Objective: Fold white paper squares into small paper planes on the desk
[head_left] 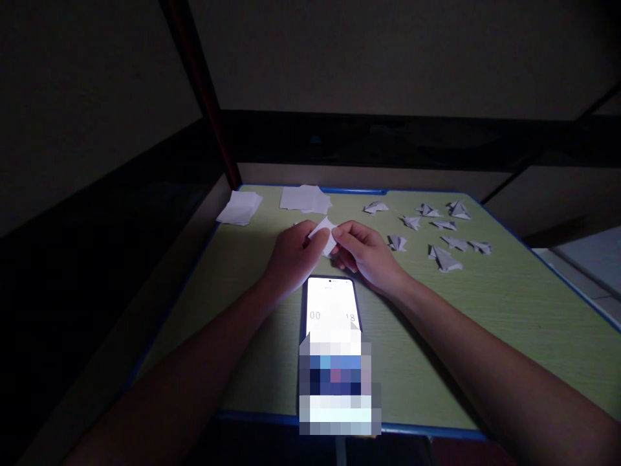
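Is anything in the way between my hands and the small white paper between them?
Nothing visible: your left hand and right hand both touch the white paper. The smartphone lies on the table nearer you, not in between.

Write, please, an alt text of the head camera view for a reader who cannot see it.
The left hand and right hand hold a small white paper between them over a green table. Nearer the viewer lies a lit, partly pixelated phone; white sheets lie at far left, folded paper shapes at right.
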The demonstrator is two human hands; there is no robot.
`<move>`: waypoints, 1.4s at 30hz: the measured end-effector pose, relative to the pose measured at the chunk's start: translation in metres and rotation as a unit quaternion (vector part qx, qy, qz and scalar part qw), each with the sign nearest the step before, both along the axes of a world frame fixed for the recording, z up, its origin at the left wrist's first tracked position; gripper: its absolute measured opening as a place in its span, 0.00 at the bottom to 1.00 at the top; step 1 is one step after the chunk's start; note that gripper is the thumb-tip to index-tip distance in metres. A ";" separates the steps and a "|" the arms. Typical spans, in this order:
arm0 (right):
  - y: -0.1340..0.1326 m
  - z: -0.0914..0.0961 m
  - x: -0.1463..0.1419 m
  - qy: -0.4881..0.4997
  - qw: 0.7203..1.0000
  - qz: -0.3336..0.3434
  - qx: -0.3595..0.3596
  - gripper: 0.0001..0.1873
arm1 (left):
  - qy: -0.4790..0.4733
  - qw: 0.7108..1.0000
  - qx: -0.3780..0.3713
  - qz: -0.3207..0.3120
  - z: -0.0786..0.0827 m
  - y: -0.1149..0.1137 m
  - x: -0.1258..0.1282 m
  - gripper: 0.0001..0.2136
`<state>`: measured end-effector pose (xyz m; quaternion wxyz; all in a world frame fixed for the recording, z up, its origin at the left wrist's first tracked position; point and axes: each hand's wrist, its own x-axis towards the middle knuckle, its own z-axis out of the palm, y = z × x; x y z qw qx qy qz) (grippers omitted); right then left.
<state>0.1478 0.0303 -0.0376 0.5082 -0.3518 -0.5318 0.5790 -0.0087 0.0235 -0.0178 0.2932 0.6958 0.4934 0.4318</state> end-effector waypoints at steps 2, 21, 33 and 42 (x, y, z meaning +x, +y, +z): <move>0.000 0.000 0.000 0.000 1.000 -0.001 0.006 0.19 | -0.016 1.000 -0.002 -0.003 0.000 0.000 0.001 0.13; 0.000 0.002 0.000 0.019 1.000 0.012 -0.013 0.18 | -0.040 0.999 -0.023 -0.024 0.001 0.000 0.001 0.11; 0.000 0.002 0.001 0.029 0.999 0.027 -0.014 0.19 | -0.064 0.996 -0.045 -0.040 -0.001 0.002 0.000 0.09; -0.004 0.009 0.000 0.009 0.999 0.010 -0.029 0.17 | -0.079 0.995 -0.049 -0.023 0.002 0.001 0.001 0.11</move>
